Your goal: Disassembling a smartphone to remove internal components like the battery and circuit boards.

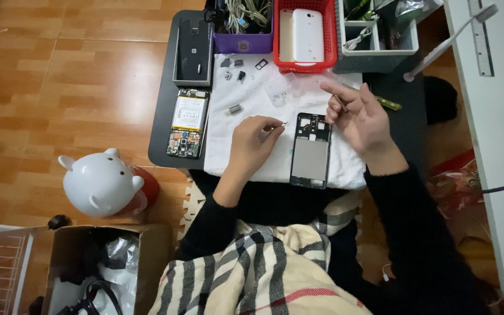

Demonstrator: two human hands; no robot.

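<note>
Metal glints at the left hand (252, 143), where thumb and forefinger pinch a tiny part (283, 123), too small to identify, so the hand is closed narrowly on it. The part sticks out at about 2 o'clock from the fingertips, just beside the top left corner of the stripped phone frame (311, 150). That frame lies flat on the white cloth (263, 99), long axis running 12 to 6 o'clock, directly between the 2 hands.

The right hand (360, 116) hovers at 3 o'clock from the frame's upper end, forefinger stretched toward 10 o'clock, the other fingers curled loosely around a thin tool (340, 100); how firmly it is gripped cannot be told. A slim green strip (389, 104) shows just past the hand at 2 o'clock.

At 9 o'clock from the left hand, off the cloth on the dark low table (164, 116), lies an opened phone (187, 123) with its yellow battery and circuit board exposed. Between it and the hand sits a small cylindrical part (234, 108). Several little dark components (233, 69) are scattered near the cloth's 12 o'clock edge.

Along the table's far side stand a grey tray (193, 52), a purple box of cables (243, 23), a red basket (304, 35) holding a white phone back cover, and a pale compartment organiser (377, 29). On the wooden floor at 8 o'clock stands a white pig-shaped figure (99, 182), with a cardboard box (97, 265) below it.
</note>
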